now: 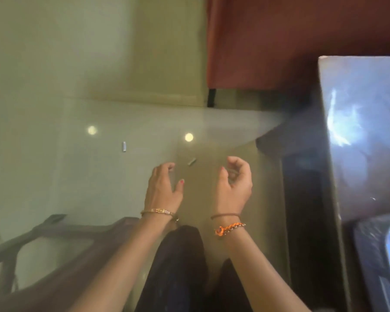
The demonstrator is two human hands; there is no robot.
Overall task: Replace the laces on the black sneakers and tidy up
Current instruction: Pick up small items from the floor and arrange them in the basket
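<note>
Nearest you, your dark-clad legs [178, 266] run down between your two forearms. A gold bangle [159, 211] sits on your left wrist; a brown thread band [225, 215] and an orange braided cord [229, 229] sit on your right.

Your left hand [163, 186] hangs above the floor [99, 176] with its fingers loosely bent and apart, thumb out to the side, holding nothing. Your right hand [234, 183] is just beside it, palm turned inward, fingers curled over; whether anything lies inside that curl cannot be told through the blur.

Left of and below your left forearm stands a dark wooden frame [54, 233] on the pale glossy floor. Right of your right arm rises a dark glossy desk [358, 131], and at its near corner a dark tray-like container [381, 255] shows a pale inner wall; its contents are out of view.

Just beyond your left fingertips lies a small grey cylinder [192, 161] on the floor. A second small cylinder [124, 147] lies farther out, to the left of that hand. Two round light reflections shine on the floor beyond them.

Beyond your right hand, at the foot of the desk, sits a dark blurred shape [286, 140]; whether it is a sneaker cannot be told. Farthest off stands a red-brown upholstered seat [279, 41] on a black leg [211, 97].
</note>
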